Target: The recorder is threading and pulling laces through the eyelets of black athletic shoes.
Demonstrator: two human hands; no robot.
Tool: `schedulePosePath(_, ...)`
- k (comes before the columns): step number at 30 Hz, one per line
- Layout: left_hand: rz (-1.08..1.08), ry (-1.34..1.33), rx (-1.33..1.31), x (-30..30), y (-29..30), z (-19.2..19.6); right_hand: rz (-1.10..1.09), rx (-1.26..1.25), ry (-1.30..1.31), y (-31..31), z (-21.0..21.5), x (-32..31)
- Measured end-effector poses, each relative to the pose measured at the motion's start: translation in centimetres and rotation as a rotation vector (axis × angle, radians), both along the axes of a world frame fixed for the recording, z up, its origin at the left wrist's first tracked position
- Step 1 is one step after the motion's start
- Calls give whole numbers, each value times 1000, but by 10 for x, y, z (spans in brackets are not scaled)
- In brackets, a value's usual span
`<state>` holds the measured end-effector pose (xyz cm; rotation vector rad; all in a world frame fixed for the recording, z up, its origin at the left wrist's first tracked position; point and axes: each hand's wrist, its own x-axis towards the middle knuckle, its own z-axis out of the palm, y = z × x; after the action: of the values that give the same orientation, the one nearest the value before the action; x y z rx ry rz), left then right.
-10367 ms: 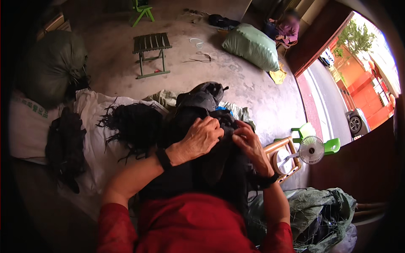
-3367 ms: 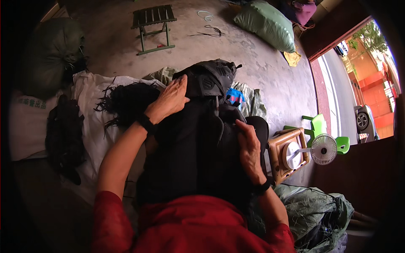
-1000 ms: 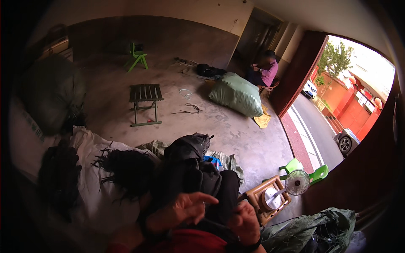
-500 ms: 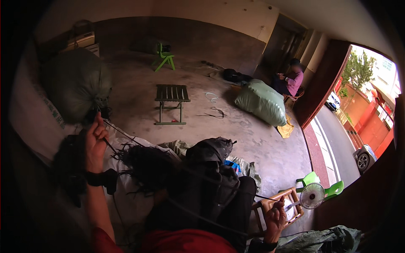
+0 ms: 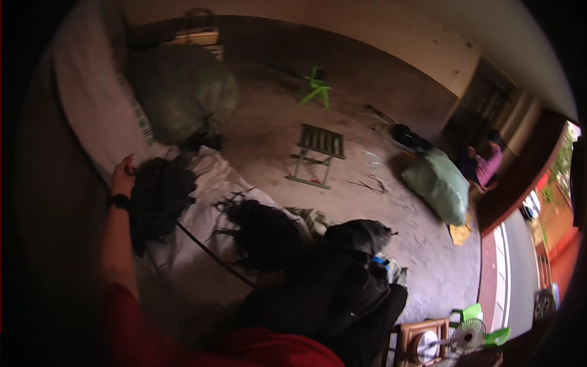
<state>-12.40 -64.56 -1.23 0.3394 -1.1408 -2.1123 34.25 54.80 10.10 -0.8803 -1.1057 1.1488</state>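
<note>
My left hand (image 5: 123, 175) is raised at the left with its fingers curled closed. It is beside a hanging bundle of black straps (image 5: 162, 196); whatever is between the fingers is too dark to make out. A long black strap (image 5: 211, 254) runs slantwise from below that bundle toward my lap. A second heap of black straps with loose ends (image 5: 260, 232) lies on white sacking (image 5: 211, 177) in front of me. Dark gathered black fabric (image 5: 358, 238) rests over my knees. My right hand does not show.
A folding stool (image 5: 322, 142) and a green chair (image 5: 317, 90) stand on the floor. Big stuffed sacks sit at left (image 5: 183, 92) and right (image 5: 437, 183), the latter near a seated person (image 5: 489, 162). A small fan (image 5: 468, 336) is beside a brown stool (image 5: 406, 342) at lower right.
The view has swung left, so the room sits further right. My left hand has moved beside the bundle of straps. My right hand, earlier holding a strap near the fan, has left view.
</note>
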Motion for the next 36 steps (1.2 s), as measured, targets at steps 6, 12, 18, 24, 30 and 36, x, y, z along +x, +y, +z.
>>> schedulePosePath(6, 253, -80, -38, 53, -36, 34, 420, 159, -79, -14, 1, -196)
schedulePosePath(12, 325, -128, -121, 48, -24, 61, 612, 303, -221, -43, -60, -228)
schedulePosePath(18, -287, -516, -718, -2, 212, -10, 514, 329, -581, -43, -37, -36)
schedulePosePath(24, -671, 253, -1324, 48, 495, -30, 984, 271, -741, -302, -77, -181)
schedulePosePath(30, -1214, 140, -898, 112, 627, 22, 924, 254, -788, -383, -94, -198)
schedulePosePath(36, -1306, 201, -1090, 127, 648, 14, 967, 309, -870, -386, -109, -204)
